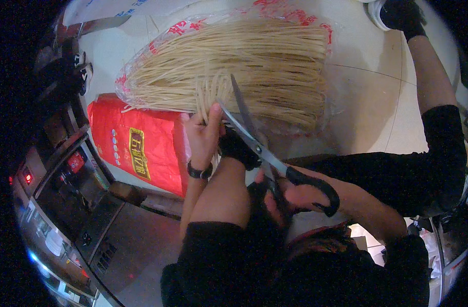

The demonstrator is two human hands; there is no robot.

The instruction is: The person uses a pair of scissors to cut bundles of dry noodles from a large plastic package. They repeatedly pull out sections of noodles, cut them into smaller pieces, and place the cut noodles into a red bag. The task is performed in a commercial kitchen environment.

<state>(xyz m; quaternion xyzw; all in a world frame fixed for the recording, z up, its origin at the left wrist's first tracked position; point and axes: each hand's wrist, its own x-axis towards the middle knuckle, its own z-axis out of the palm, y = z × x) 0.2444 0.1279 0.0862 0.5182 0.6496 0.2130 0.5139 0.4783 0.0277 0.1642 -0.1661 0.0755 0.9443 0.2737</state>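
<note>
A big bundle of long, pale dried noodle strands lies on a clear plastic bag with red print. My left hand, with a dark watch at the wrist, grips a few looped strands at the bundle's near edge. My right hand holds a pair of large black-handled scissors. Their blades are spread and point away from me, close beside the left fingers; one blade tip lies over the bundle. Whether a blade touches the held strands I cannot tell.
A red printed sack lies left of my left hand, against the bundle. My legs stretch over the tiled floor on both sides. Dark metal-framed equipment stands at the left. A white sack lies at the top left.
</note>
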